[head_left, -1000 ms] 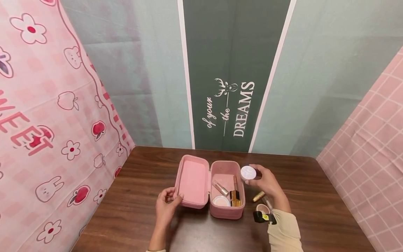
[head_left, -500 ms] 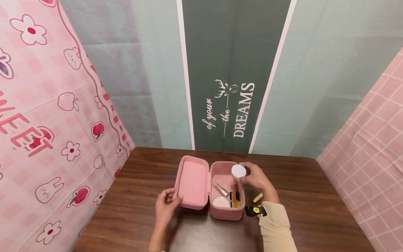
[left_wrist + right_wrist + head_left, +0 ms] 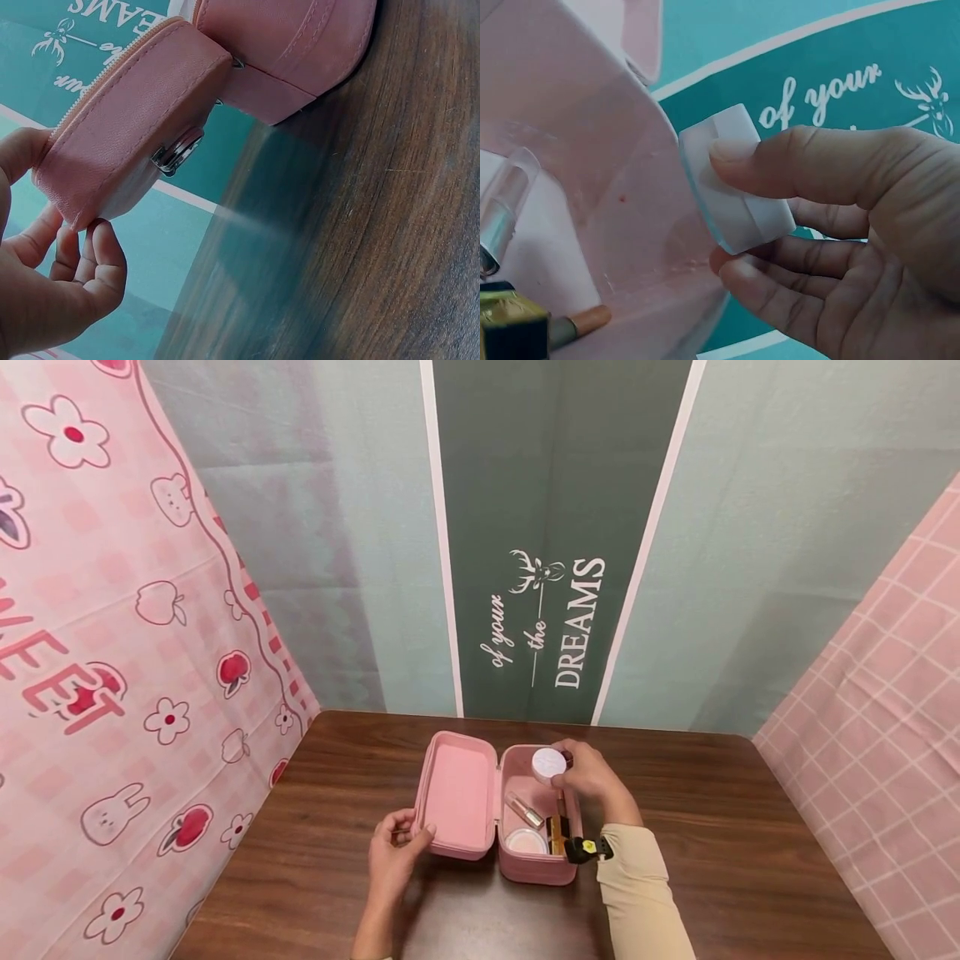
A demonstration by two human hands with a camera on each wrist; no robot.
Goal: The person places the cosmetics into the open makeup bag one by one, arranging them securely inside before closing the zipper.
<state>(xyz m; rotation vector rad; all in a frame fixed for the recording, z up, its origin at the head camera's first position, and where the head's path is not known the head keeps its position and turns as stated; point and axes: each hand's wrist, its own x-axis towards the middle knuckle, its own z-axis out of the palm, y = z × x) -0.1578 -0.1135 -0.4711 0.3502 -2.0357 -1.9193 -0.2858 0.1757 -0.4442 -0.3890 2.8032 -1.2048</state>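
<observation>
Over pink case (image 3: 536, 870), white jar (image 3: 549, 764) face-up

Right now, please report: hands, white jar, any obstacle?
Left hand grips open lid. Right hand pinches white jar, far end of pink case. Cosmetics partly cover case bottom.

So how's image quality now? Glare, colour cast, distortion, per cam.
Head: bright, soft glare on the near tabletop; side hangings splay outward, likely wide-angle perspective. Left wrist: darker and cooler, case lid stitching readable, teal tint over part of the tabletop, probably a reflection. Right wrist: also dim and cool, white container slightly soft but edges clear, "of your" lettering readable.
</observation>
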